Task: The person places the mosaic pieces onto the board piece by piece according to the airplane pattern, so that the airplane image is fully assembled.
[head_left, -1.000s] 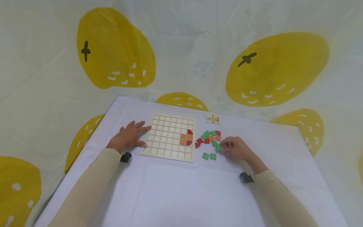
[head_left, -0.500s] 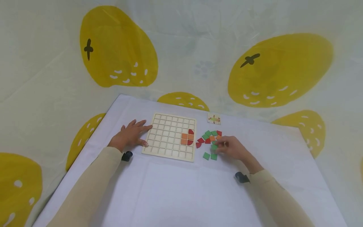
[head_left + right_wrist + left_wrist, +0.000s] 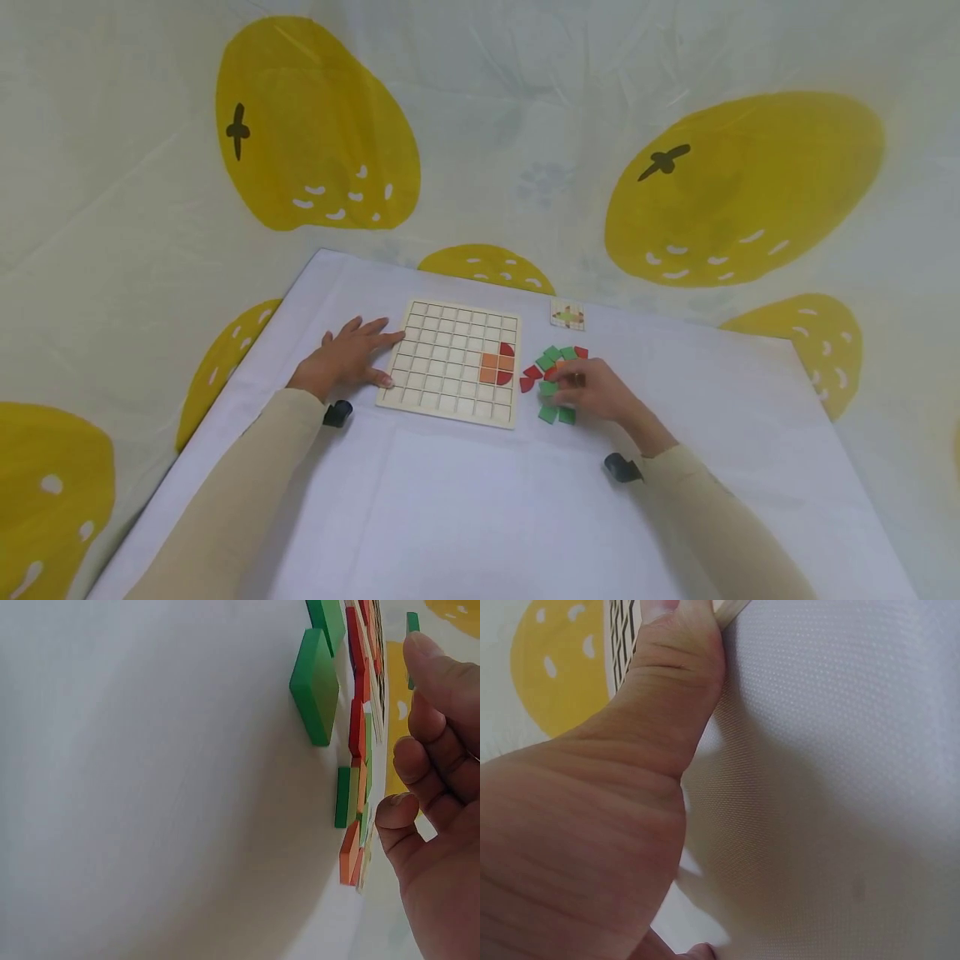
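Observation:
My left hand (image 3: 341, 360) lies spread at the left side of a pale wooden grid board (image 3: 438, 354), thumb and a fingertip touching its edge. In the left wrist view, the thumb (image 3: 671, 682) reaches the board's rim. Near the board's right edge sit orange square tiles (image 3: 489, 375) and red quarter-round tiles (image 3: 506, 349). My right hand (image 3: 602, 390) pinches a green square tile (image 3: 548, 389) between thumb and fingers, above the loose tiles right of the board. In the right wrist view, that tile shows edge-on at the fingertips, raised off the table.
Beside the board lie several loose green tiles (image 3: 548, 414), red tiles (image 3: 528, 384) and orange ones, partly hidden by the right hand. A small pattern card (image 3: 567, 315) rests near the table's back edge. White cloth (image 3: 450, 517) covers the table; a lemon-print sheet (image 3: 495, 125) hangs behind.
My right hand has moved left with the green tile, from the right of the loose pile toward the board. The left hand has stayed in place on the board's edge.

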### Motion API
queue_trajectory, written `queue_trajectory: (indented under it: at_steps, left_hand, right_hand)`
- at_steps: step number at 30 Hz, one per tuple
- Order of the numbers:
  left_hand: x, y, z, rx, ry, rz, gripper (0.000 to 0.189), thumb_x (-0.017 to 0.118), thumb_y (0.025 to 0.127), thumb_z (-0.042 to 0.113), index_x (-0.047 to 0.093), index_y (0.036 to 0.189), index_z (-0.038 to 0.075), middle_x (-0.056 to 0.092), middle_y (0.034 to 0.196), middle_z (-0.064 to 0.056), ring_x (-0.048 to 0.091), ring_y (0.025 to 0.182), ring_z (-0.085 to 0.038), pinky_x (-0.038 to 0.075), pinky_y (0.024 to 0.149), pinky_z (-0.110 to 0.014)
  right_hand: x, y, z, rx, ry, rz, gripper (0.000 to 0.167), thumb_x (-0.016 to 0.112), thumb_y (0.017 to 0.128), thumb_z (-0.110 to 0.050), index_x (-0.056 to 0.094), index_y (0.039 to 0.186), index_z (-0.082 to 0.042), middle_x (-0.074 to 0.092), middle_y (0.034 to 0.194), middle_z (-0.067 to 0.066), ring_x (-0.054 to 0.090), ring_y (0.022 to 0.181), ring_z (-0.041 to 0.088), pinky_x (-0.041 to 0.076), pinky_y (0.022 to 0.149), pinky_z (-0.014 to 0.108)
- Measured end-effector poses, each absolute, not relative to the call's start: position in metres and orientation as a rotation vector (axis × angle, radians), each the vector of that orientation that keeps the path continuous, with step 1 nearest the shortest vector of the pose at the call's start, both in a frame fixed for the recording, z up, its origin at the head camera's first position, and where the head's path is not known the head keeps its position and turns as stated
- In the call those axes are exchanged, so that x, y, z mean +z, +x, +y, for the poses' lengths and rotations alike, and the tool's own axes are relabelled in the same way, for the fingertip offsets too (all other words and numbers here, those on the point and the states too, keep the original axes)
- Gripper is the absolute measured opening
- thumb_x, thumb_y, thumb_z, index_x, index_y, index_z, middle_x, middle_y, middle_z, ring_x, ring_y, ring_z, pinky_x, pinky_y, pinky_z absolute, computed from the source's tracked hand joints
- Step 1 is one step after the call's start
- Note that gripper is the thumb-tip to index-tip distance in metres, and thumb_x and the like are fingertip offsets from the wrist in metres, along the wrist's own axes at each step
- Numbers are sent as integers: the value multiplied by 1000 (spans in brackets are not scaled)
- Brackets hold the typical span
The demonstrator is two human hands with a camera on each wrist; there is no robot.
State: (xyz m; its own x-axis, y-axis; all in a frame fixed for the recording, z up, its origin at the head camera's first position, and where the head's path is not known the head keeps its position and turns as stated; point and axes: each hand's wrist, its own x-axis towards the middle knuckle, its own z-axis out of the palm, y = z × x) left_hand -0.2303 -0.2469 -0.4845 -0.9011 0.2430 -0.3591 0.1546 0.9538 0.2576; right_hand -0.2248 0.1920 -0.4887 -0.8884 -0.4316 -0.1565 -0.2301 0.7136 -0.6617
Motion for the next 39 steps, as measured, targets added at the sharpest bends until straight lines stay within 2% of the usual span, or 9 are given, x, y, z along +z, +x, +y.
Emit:
queue_trajectory:
  at_steps: [8, 15, 26, 39]
  left_hand:
    - [-485, -231, -246, 316, 268, 2708, 97, 81, 83, 53, 30, 164, 38, 14, 178, -7, 5, 162, -49, 13, 119, -83]
    - [-484, -231, -247, 318, 273, 2695, 98, 81, 82, 54, 30, 164, 37, 13, 178, -7, 5, 162, -49, 13, 119, -83]
    - [-486, -231, -249, 303, 305, 2715, 98, 79, 83, 55, 29, 165, 37, 13, 178, -8, 6, 161, -50, 15, 118, -84]
    - [-488, -233, -249, 309, 287, 2708, 98, 80, 82, 55, 29, 164, 38, 13, 178, -7, 5, 162, -49, 13, 118, -84]
  right_hand:
    - [-490, -226, 178, -976, -513, 2630, 25, 84, 89, -16, 79, 113, -13, 65, 87, 2, 59, 89, 19, 53, 73, 24]
    - [-489, -226, 165, -967, -505, 2623, 24, 83, 90, -16, 80, 113, -13, 64, 87, 2, 57, 88, 20, 51, 72, 27]
    - [-492, -232, 146, -920, -453, 2671, 25, 80, 93, -21, 78, 118, -16, 66, 95, 2, 58, 95, 21, 53, 82, 30]
    - [-496, -238, 129, -960, -386, 2660, 28, 80, 93, -21, 78, 120, -14, 65, 92, 4, 58, 95, 22, 49, 79, 30]
